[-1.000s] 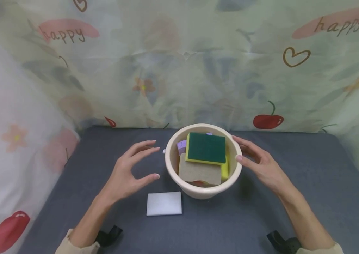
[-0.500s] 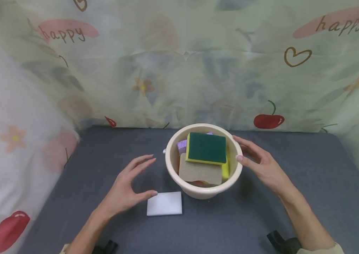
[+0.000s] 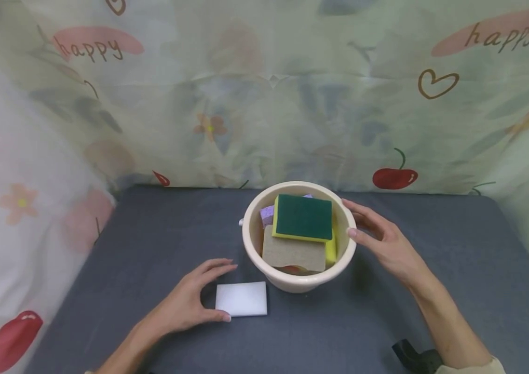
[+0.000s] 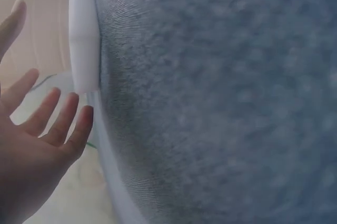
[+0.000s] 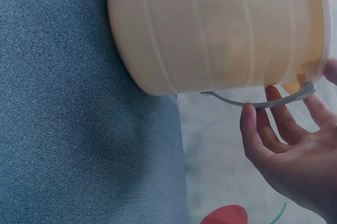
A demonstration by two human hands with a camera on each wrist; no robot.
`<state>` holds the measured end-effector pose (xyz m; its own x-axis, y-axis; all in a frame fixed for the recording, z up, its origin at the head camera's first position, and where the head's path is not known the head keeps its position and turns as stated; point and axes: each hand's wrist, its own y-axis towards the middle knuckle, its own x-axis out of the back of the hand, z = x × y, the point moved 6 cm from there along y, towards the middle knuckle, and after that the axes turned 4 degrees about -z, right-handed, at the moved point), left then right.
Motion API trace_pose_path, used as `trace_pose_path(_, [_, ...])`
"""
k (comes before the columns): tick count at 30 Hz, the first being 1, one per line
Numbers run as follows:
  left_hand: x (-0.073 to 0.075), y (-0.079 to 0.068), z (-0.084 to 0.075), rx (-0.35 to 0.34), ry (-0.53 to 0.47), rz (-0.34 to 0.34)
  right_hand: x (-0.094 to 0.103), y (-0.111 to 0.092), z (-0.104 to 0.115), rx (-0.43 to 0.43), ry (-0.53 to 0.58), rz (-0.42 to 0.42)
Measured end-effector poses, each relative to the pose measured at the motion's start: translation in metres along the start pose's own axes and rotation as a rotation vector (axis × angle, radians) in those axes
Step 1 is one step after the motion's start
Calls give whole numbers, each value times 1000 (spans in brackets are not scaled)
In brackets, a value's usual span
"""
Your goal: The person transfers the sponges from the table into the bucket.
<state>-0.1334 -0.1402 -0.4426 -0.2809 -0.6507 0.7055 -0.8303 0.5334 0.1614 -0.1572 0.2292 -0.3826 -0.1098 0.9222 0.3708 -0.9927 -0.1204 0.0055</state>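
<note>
My left hand (image 3: 189,301) has its fingers spread around the left end of a white rectangular sponge-like block (image 3: 243,299) on the table. Its thumb tip is at the block's near left corner; contact is unclear. In the left wrist view, the white block (image 4: 84,34) rises ahead of the loosely bent fingers. My right hand (image 3: 383,244) rests against the right side of a cream bucket (image 3: 292,283), thumb at the rim. The right wrist view has its fingertips by the grey bucket handle (image 5: 263,104). A green-and-yellow scouring sponge (image 3: 303,218) lies on top inside the bucket.
Under that sponge sit a beige-grey block (image 3: 292,254), a purple piece (image 3: 267,215) and a yellow piece (image 3: 331,248). A dark grey cloth (image 3: 175,218) covers the table. Printed curtains (image 3: 264,104) hang behind and at the sides.
My left hand has moved from beside the bucket towards me, down to the left end of the white block. The right hand, bucket and block have stayed in place.
</note>
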Motion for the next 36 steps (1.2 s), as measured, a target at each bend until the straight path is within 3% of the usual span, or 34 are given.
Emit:
trace_pose_path(11, [-11, -2, 5, -6, 5, 90, 1, 2, -2, -8, 0, -3])
trace_pose_path(20, [-22, 0, 11, 78, 55, 191, 0, 1, 1, -10, 20, -4])
trace_pose_path(36, [-25, 1, 9, 91, 109, 199, -1, 1, 0, -21, 34, 7])
